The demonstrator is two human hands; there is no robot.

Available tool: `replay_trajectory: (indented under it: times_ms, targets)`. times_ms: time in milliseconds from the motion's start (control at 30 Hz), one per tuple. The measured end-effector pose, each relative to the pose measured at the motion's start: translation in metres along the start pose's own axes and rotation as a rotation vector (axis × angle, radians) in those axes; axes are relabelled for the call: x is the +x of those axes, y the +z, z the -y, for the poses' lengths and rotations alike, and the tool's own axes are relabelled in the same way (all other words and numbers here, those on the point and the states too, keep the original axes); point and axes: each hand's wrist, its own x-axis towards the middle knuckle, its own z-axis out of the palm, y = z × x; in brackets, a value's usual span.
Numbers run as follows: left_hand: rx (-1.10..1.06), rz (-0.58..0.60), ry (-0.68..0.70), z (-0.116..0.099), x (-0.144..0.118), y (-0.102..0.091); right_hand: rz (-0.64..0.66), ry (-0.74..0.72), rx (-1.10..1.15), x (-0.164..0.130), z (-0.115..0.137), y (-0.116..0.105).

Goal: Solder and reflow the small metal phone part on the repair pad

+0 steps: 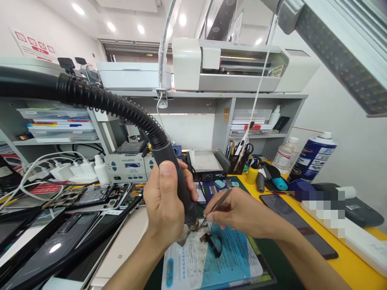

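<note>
- Our left hand [165,201] is wrapped around the hot-air gun [178,181], nozzle down over the blue sheet [236,249].
- Our right hand [238,211] pinches tweezers [216,205], tips beside the nozzle.

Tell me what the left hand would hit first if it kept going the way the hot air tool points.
Probably the blue sheet just under the nozzle, near the tweezers; depth is hard to judge.

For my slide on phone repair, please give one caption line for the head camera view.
Left hand grips a hot-air handle while right hand holds tweezers over a blue work sheet.
</note>
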Motion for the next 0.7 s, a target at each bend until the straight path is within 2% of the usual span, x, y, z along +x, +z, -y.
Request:
replay_trajectory:
  times_ms: [700]
  targets:
    - [-0.051, -0.015, -0.005, -0.0006, -0.0032, 0.0033, 0.020, -0.020, -0.035, -0.0001, 0.0061, 0.0018]
